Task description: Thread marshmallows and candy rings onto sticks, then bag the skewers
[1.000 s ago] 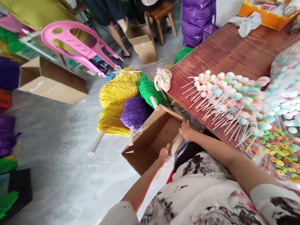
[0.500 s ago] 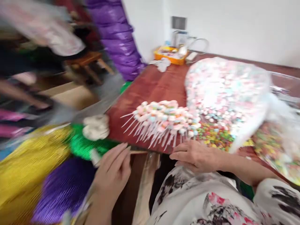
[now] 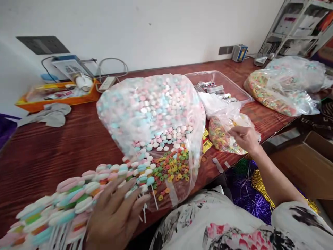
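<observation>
Candy sticks (image 3: 69, 201): likely light, soft, easily crushed; grasp by the white stems (image 3: 60, 234).
Your left hand (image 3: 114, 217) spreads over them on the table (image 3: 80, 142); your right hand (image 3: 246, 139) curls at the ring-candy bag (image 3: 218, 133), grip unclear.

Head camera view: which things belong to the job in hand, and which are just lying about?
Probably the job:
candies on white sticks, at the left hand
bag of candy rings, at the right hand
large bag of pastel candies

Probably lying about:
orange tray
grey cloth
blue box
</observation>
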`<action>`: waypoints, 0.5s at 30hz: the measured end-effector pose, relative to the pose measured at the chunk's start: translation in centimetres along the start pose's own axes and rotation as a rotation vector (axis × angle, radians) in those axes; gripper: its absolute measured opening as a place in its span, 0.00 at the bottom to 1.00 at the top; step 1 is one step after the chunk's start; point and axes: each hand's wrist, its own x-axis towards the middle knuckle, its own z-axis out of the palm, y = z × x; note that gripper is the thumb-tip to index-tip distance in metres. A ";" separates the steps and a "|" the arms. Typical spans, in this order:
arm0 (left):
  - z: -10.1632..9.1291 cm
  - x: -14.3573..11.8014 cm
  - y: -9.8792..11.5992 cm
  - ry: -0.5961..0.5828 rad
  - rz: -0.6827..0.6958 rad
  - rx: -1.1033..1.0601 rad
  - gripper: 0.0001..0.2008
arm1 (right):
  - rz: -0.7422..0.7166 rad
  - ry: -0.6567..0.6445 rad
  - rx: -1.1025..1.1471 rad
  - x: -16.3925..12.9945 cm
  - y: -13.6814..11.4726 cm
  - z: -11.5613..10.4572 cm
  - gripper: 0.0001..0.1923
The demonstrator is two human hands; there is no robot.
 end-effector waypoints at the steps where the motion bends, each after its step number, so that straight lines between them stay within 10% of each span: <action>1: 1.7 1.4 1.5 -0.085 0.074 -0.008 0.08 | -0.048 -0.108 0.002 0.0 -0.3 0.8 0.14; 4: 7.4 4.4 6.2 -0.346 0.251 -0.172 0.04 | -0.040 -0.407 -0.164 0.2 -2.0 4.9 0.13; 8: 13.7 6.0 10.1 -0.697 0.304 -0.176 0.08 | 0.177 -0.396 -0.488 0.6 -4.5 10.3 0.15; 15: 15.9 4.5 7.1 -0.776 0.231 -0.055 0.05 | 0.131 -0.433 -0.492 0.4 -5.5 10.7 0.15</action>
